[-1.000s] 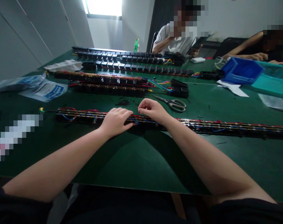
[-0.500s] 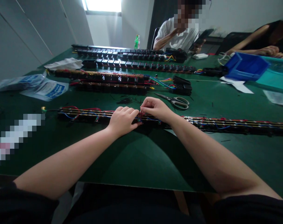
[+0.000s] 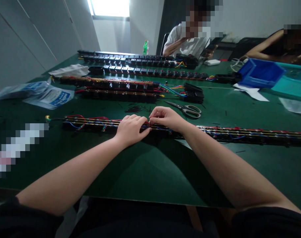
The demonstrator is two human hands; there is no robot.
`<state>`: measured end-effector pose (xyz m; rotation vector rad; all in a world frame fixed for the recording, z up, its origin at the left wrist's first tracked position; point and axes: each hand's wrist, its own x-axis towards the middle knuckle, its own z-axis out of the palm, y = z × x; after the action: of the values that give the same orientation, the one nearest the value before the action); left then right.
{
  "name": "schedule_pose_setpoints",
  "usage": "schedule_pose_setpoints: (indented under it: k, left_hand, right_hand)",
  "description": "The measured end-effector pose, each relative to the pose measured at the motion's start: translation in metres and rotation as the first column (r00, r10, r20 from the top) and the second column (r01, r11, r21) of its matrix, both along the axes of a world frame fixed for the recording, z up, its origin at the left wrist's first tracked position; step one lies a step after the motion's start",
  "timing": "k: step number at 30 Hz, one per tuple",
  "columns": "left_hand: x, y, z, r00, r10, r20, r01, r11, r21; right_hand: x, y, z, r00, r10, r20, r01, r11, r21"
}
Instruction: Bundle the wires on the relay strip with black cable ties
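Observation:
A long black strip (image 3: 205, 131) with brass-coloured rods and red and blue wires runs across the table before me. My left hand (image 3: 130, 130) is closed over it left of centre, fingers on top and thumb at the near side. Just to the right, my right hand (image 3: 166, 118) pinches thumb and forefinger above the strip, close to my left fingertips. Whatever sits in that pinch is too small to make out; a dark, thin bit and some red show there. Beyond my hands lie scissors (image 3: 187, 109) and a pile of thin black offcuts (image 3: 134, 108).
Several similar wired black strips (image 3: 150, 72) lie farther back. Plastic bags (image 3: 50, 96) are at the left. A blue bin (image 3: 260, 73) and a teal tray (image 3: 292, 79) stand at the right. Two people sit across the green table (image 3: 145, 172).
Both hands stay at the same place on the strip. The right fingers have shifted slightly in their pinch. The whole view has tilted a little.

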<state>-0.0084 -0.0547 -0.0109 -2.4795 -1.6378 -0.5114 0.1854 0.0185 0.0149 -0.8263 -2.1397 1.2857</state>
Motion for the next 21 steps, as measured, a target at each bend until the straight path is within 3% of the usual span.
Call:
schedule_pose_setpoints:
  k: [9, 21]
  left_hand:
    - [-0.0016, 0.0031, 0.0009, 1.0, -0.006, -0.025, 0.005, 0.999, -0.045]
    - [-0.0039, 0.002, 0.0013, 0.999, -0.036, -0.016, 0.035, 0.997, -0.068]
  right_hand:
    - [0.001, -0.0058, -0.0017, 0.999, 0.014, 0.04, -0.021, 0.984, 0.175]
    - [0.0011, -0.0055, -0.0033, 0.997, 0.064, -0.037, -0.06, 0.995, 0.082]
